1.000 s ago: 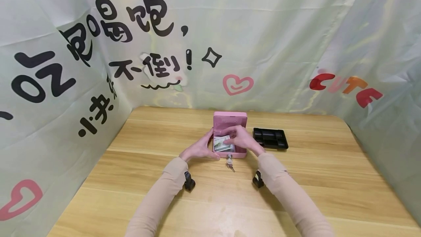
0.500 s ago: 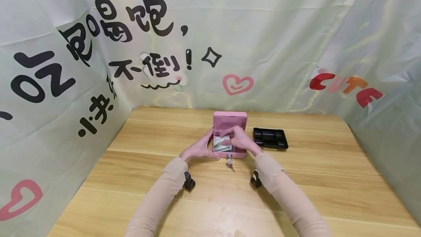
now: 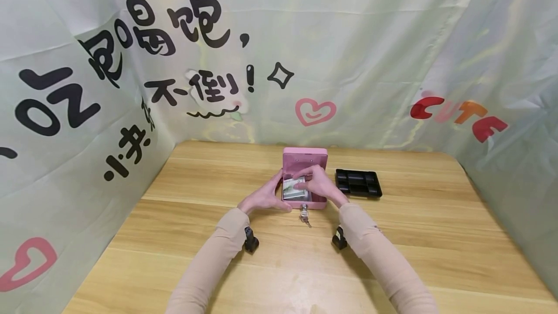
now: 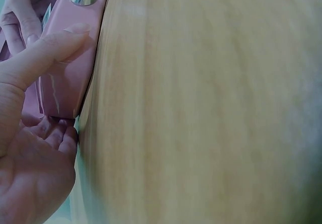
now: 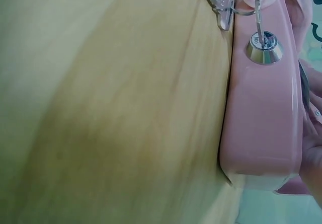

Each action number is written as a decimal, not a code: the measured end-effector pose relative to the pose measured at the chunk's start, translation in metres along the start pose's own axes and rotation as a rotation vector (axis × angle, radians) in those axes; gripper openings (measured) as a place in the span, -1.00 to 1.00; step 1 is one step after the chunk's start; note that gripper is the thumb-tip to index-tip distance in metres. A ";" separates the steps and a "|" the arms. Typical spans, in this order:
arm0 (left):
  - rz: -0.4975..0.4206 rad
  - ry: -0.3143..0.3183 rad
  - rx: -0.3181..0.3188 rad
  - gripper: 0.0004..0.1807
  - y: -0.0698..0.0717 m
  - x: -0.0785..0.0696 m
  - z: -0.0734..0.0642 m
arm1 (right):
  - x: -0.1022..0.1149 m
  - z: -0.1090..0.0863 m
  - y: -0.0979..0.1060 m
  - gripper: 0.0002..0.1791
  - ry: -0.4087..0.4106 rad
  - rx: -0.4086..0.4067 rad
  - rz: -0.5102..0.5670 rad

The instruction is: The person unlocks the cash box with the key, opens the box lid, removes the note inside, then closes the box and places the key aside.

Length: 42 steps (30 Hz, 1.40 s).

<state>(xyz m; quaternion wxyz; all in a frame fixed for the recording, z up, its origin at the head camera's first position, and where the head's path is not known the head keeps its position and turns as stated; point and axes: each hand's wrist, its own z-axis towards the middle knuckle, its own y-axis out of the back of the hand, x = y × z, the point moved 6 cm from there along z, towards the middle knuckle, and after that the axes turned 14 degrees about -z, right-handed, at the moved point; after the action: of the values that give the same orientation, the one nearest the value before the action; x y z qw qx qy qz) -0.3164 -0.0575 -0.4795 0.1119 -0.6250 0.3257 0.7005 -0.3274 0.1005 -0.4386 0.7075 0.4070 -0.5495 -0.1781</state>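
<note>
A pink cash box [image 3: 316, 206] stands on the table with its lid [image 3: 303, 163] raised at the back. My left hand [image 3: 263, 196] grips its left end; in the left wrist view the thumb [image 4: 50, 48] lies on the front wall, fingers at the end wall. Inside the box, my right hand [image 3: 320, 183] pinches paper banknotes [image 3: 291, 191], its thumb over their face and fingers at their far edge. A key on a ring with more keys [image 5: 225, 10] sits in the silver lock [image 5: 264, 49] on the front wall. The box hides part of the right hand in the right wrist view.
A black compartment tray [image 3: 358, 183] lies to the right of the box on the wooden table [image 3: 209, 168]. Printed cloth [image 3: 362, 62] hangs behind the table and along both sides. A small black camera is strapped to each wrist.
My right hand has shifted slightly left over the banknotes, and their near edge has moved a little toward the back of the box. The left hand keeps its hold on the box.
</note>
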 end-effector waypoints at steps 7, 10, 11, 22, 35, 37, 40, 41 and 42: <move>-0.010 -0.006 -0.003 0.43 0.000 -0.001 0.000 | -0.001 -0.001 0.003 -0.67 0.001 -0.035 0.037; -0.026 -0.020 0.001 0.42 0.000 -0.001 0.000 | 0.000 -0.003 0.005 -0.67 0.003 -0.054 0.067; -0.027 -0.019 0.001 0.42 0.000 -0.001 0.000 | 0.000 -0.003 0.006 -0.67 0.003 -0.061 0.075; -0.035 -0.021 -0.008 0.41 0.001 -0.002 -0.001 | -0.003 -0.019 0.019 -0.67 -0.112 -0.148 0.191; -0.036 0.010 -0.003 0.44 -0.001 0.000 -0.001 | -0.019 -0.044 0.039 -0.59 -0.184 -0.166 0.366; -0.040 0.013 -0.002 0.43 -0.001 0.000 -0.001 | -0.023 -0.050 0.043 -0.57 -0.173 -0.153 0.368; -0.046 0.011 0.001 0.43 -0.001 0.001 0.000 | -0.028 -0.058 0.048 -0.56 -0.152 -0.130 0.365; -0.048 0.008 0.003 0.44 -0.001 0.000 0.000 | -0.030 -0.060 0.049 -0.55 -0.149 -0.119 0.369; -0.048 0.002 0.005 0.43 -0.002 0.000 0.000 | -0.031 -0.063 0.051 -0.55 -0.145 -0.110 0.372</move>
<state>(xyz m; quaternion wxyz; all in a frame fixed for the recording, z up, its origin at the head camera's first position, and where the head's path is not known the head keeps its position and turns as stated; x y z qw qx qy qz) -0.3154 -0.0564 -0.4801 0.1299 -0.6333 0.3123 0.6961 -0.2896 0.1770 -0.4232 0.7081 0.2452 -0.6541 -0.1029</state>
